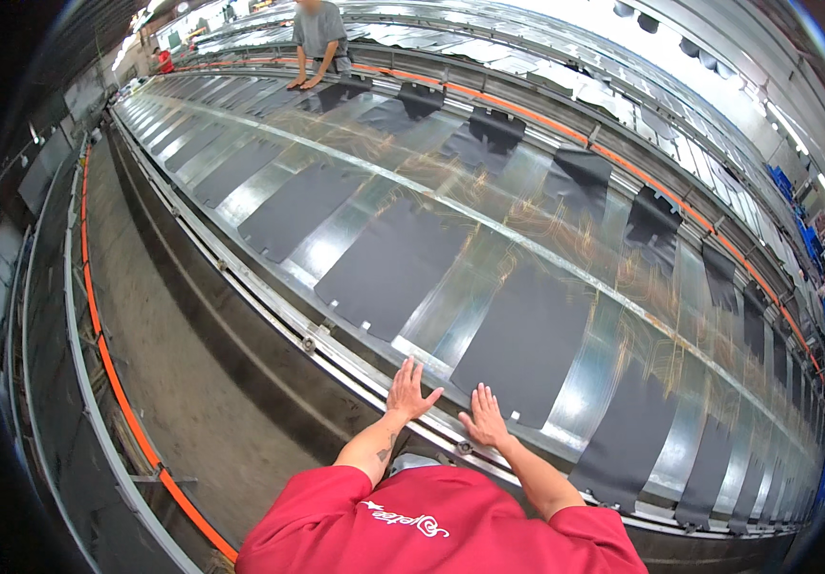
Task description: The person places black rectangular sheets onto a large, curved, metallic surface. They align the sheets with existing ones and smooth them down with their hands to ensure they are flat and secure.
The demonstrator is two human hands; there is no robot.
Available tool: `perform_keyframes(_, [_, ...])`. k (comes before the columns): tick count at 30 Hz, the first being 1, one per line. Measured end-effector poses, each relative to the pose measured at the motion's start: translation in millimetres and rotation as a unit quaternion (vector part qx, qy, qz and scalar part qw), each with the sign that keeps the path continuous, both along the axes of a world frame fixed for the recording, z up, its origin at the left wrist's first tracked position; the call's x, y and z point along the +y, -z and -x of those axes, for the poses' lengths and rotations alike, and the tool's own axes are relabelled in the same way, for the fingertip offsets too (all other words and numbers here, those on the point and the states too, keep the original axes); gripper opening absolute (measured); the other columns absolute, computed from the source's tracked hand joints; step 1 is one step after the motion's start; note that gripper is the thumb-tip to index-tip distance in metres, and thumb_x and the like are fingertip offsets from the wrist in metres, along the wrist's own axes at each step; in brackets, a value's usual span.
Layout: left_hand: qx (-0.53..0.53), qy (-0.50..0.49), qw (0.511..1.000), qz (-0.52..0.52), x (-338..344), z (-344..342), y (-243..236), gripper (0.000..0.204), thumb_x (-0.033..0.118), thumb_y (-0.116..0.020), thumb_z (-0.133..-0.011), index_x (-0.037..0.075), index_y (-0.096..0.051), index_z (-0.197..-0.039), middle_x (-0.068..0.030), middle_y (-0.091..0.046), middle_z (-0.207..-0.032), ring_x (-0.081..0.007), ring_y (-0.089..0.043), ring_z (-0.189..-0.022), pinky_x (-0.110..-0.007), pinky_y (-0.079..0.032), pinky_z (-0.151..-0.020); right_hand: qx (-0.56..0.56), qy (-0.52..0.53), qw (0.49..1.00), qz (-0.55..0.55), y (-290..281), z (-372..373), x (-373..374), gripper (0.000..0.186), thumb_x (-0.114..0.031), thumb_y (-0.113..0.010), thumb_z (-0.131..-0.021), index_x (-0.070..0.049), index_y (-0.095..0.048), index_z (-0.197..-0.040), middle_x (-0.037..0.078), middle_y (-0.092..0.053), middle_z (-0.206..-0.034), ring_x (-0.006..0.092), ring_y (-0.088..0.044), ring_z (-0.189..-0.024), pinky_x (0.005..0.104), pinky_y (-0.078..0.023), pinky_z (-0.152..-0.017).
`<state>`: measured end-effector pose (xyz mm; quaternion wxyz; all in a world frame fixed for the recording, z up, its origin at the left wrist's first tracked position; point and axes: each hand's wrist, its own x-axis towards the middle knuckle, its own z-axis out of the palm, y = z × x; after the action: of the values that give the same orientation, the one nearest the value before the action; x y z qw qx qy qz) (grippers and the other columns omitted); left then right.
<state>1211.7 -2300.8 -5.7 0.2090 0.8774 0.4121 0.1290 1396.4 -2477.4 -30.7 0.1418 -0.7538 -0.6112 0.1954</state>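
My left hand [411,390] lies spread at the near edge of a long metal table [441,325], beside the bare strip between two dark grey fabric panels. On the lower left corner of one dark panel [525,335], my right hand [485,418] rests flat with its fingers stretched out. Nothing shows in either hand. To the left lies another dark panel [395,268], flat, with small white tabs at its near edge. Right of my hands a further panel [627,430] hangs slightly over the table's near edge.
A metal rail [312,349] runs along the near edge. Across the table stands a person [319,33] in a grey shirt, hands on a panel. An orange strip [580,139] follows the far side. To the left is a concrete aisle [168,287] with another orange-lined rail [111,373].
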Motion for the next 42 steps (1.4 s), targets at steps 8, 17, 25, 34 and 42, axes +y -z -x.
perform_keyframes(8, [-0.062, 0.031, 0.998, 0.0, 0.1, 6.0, -0.5, 0.088, 0.062, -0.069, -0.083, 0.001, -0.047, -0.142, -0.023, -0.038, -0.154, -0.0367, -0.036, -0.143, -0.044, -0.033, -0.117, 0.024, 0.031, 0.999, 0.002, -15.0, 21.4, -8.4, 0.077, -0.05, -0.05, -0.1, 0.008, -0.035, -0.148, 0.033, -0.03, -0.155, 0.0457, -0.03, -0.145, 0.0458, -0.025, -0.121])
perform_keyframes(17, [-0.063, 0.134, 0.989, 0.007, -3.4, 27.7, 12.9, 0.085, 0.057, -0.068, -0.086, -0.003, -0.045, -0.142, -0.0237, -0.037, -0.154, -0.0367, -0.035, -0.143, -0.045, -0.029, -0.119, 0.267, 0.187, 0.944, 0.053, -81.7, -3.5, -76.3, 0.034, -0.031, -0.061, -0.094, -0.005, -0.072, -0.111, 0.015, -0.074, -0.088, 0.0221, -0.069, -0.082, 0.0381, -0.055, -0.079])
perform_keyframes(25, [-0.074, 0.192, 0.978, -0.009, -19.6, 50.3, 27.0, 0.087, 0.054, -0.07, -0.086, -0.005, -0.041, -0.144, -0.0243, -0.034, -0.156, -0.0377, -0.029, -0.147, -0.05, -0.021, -0.121, -0.35, 0.115, 0.925, 0.091, -458.1, -114.0, -99.2, 0.069, -0.011, -0.056, -0.085, -0.014, -0.039, -0.152, 0.013, -0.07, -0.077, 0.034, -0.069, -0.072, 0.0462, -0.055, -0.065])
perform_keyframes(34, [-0.03, 0.202, 0.979, 0.021, -8.4, 50.0, 31.8, 0.099, 0.059, -0.067, -0.086, -0.011, -0.033, -0.148, -0.0263, -0.026, -0.16, -0.0381, -0.021, -0.15, -0.051, -0.013, -0.123, 0.053, -0.243, 0.924, 0.291, -580.3, 53.8, -12.3, 0.056, -0.019, -0.061, -0.092, -0.017, -0.05, -0.146, 0.021, -0.061, -0.133, 0.0359, -0.06, -0.119, 0.0448, -0.047, -0.105])
perform_keyframes(42, [0.001, 0.213, 0.976, 0.04, -15.7, 40.6, 25.0, 0.112, 0.071, -0.062, -0.083, -0.01, -0.026, -0.152, -0.0251, -0.022, -0.162, -0.0346, -0.015, -0.153, -0.051, -0.006, -0.124, -0.121, -0.092, 0.987, 0.047, -688.8, 64.0, -9.5, 0.072, -0.032, -0.075, -0.082, -0.007, -0.048, -0.144, 0.022, -0.067, -0.114, 0.0326, -0.069, -0.101, 0.0409, -0.056, -0.092])
